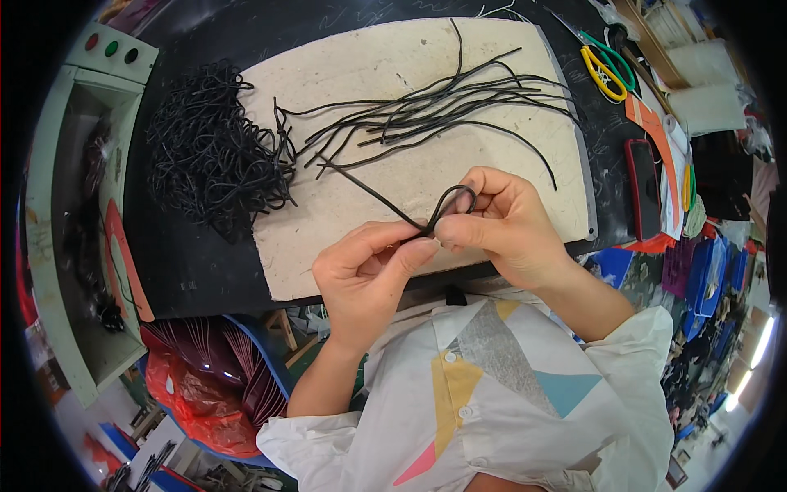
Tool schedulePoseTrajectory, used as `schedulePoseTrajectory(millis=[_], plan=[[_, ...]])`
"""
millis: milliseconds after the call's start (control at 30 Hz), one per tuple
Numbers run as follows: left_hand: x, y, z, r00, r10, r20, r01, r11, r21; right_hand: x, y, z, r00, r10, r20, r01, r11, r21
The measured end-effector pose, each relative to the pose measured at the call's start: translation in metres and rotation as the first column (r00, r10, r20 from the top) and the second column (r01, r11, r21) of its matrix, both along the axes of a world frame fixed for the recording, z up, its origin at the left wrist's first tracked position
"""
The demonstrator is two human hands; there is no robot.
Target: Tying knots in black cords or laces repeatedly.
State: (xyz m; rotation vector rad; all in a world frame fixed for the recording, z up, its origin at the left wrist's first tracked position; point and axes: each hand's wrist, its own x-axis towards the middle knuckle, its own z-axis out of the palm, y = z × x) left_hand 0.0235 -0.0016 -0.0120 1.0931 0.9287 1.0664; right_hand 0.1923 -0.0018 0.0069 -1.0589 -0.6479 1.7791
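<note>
One black cord (370, 192), pinched twice, loop (454, 188) between the pinches

Cord is over the near part of the pale board (324, 238), in front of the torso. On my feed the left hand (365, 271) is narrow: thumb and index closed on the cord where the strands come together. Right hand (512, 230) is narrow too, fingers on the loop's right side, thumb tip just beside the left pinch. What sits under that right thumb, I can't tell.

Key relation: from the left pinch the long tail runs up-left across the board toward the loose cords (459, 98), while the loop leans up-right. Rough V, left pinch at the point. Right hand is nearer the loop; left hand has the junction. I judge there's little slack between the fingertips.

Around it: loose cords lie roughly crosswise on the far half of the board. Tangled cord heap (209, 156) is left of them, overlapping the board's edge. Yellow- and green-handled scissors (608, 72) and a red-cased phone (643, 190) are on the black counter (197, 279), right of the board, apart from both hands.
</note>
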Motion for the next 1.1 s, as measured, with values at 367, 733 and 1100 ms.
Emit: schedulePoseTrajectory(millis=[367, 733, 1100], plan=[[-0.001, -0.003, 0.016, 0.97, -0.238, 0.04, 0.232, 0.872, -0.431, 0.009, 0.03, 0.014, 0.94, 0.1, 0.325, -0.191, 0.946, 0.261], [0.005, 0.0, 0.015, 0.768, 0.37, 0.522, -0.054, 0.85, -0.523, 0.007, 0.011, -0.02, 0.507, -0.596, 0.622, -0.38, 0.493, 0.783], [-0.004, 0.001, -0.005, 0.967, -0.135, 0.215, 0.185, 0.955, -0.232, 0.005, 0.012, -0.002, 0.922, 0.203, 0.33, -0.292, 0.925, 0.245]])
